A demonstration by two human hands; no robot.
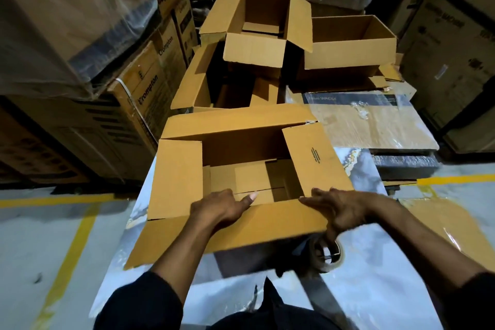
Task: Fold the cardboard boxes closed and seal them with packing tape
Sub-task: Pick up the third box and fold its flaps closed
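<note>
An open brown cardboard box (176, 177) stands in front of me on a plastic-wrapped, marble-patterned surface (361, 297), all four top flaps spread outward. My left hand (222, 209) rests flat on the near flap (267, 225), its fingers reaching over the flap's fold into the box. My right hand (340, 209) lies on the right end of the same flap with fingers stretched out. A roll of clear packing tape (328, 256) hangs beneath it, hooked on a curled digit. The inside of the box shows only its folded bottom flaps.
Three more open cardboard boxes (254, 59) (348, 45) (209, 88) sit behind. Printed cartons (139, 99) are stacked at the left, dark cartons at the right. A plastic-wrapped flat board (375, 120) lies to the right. Yellow lines (69, 244) mark the floor.
</note>
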